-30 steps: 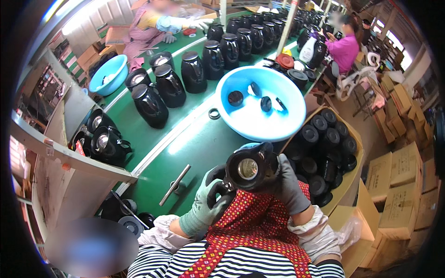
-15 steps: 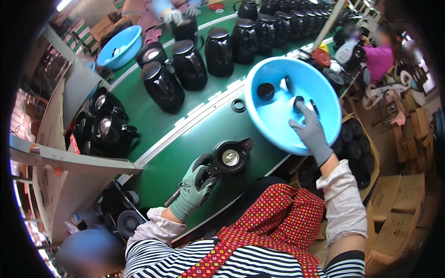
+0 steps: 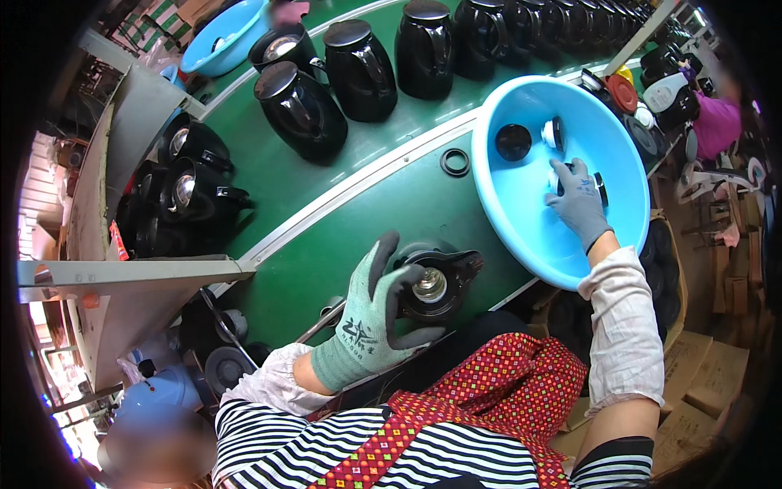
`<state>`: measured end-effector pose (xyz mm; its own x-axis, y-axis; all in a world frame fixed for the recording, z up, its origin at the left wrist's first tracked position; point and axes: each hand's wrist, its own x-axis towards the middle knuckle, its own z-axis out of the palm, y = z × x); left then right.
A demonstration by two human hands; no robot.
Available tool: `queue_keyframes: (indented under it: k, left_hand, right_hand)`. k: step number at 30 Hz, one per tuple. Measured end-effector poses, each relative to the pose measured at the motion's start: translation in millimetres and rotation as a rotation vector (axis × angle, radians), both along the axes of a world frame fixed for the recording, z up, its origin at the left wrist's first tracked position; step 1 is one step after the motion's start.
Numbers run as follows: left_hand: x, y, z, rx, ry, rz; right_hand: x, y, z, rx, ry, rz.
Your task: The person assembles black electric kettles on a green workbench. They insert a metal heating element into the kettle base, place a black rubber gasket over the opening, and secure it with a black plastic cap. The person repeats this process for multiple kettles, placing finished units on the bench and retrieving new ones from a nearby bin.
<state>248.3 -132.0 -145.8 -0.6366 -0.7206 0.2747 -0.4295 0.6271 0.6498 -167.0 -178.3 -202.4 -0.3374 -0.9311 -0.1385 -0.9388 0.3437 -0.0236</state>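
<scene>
The black jug (image 3: 440,292) sits mouth up on the green tabletop (image 3: 350,232), just ahead of the person's lap, its spout aimed toward two o'clock. It looks close to the near edge, so a careless bump from either forearm could, I think, send it off into the lap or onto the floor. The blue basin (image 3: 509,236), at two o'clock from the jug, seems to overhang that edge; leaning on its near rim might tip it and spill the loose lids. A lid could also slip, since smooth plastic may slide under glove fabric.

The left hand (image 3: 368,319) is open at the jug's nine o'clock side, fingers and thumb spread and curved toward it; I can't tell whether they touch. The right hand (image 3: 582,208) reaches into the basin, forearm coming up from five o'clock, palm down, fingers bent over a black-and-white lid (image 3: 554,182). Whether they have gripped it, I can't make out from here.
</scene>
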Motion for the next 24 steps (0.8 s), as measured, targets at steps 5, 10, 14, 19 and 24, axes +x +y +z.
queue_keyframes:
  k: [5,10,14,19,24]
  left_hand:
    - [0.9,15.6,-12.8,0.119,0.066,0.106]
    - [1.8,63.4,-26.6,0.471,0.213,0.094]
    - [7.8,89.9,-28.3,0.643,0.379,0.138]
    - [19.1,50.8,3.1,0.252,0.207,0.110]
    - [-20.4,-35.8,25.4,-0.117,-0.075,-0.069]
  right_hand:
    - [81.4,62.4,63.5,-0.359,-0.029,0.570]
    - [171.2,119.0,117.0,-0.259,-0.405,0.676]
    - [181.4,117.8,87.8,-0.446,-0.676,0.510]
    - [174.3,110.8,84.4,-0.504,-0.500,0.565]
    - [193.7,100.9,87.7,-0.287,-0.505,0.267]
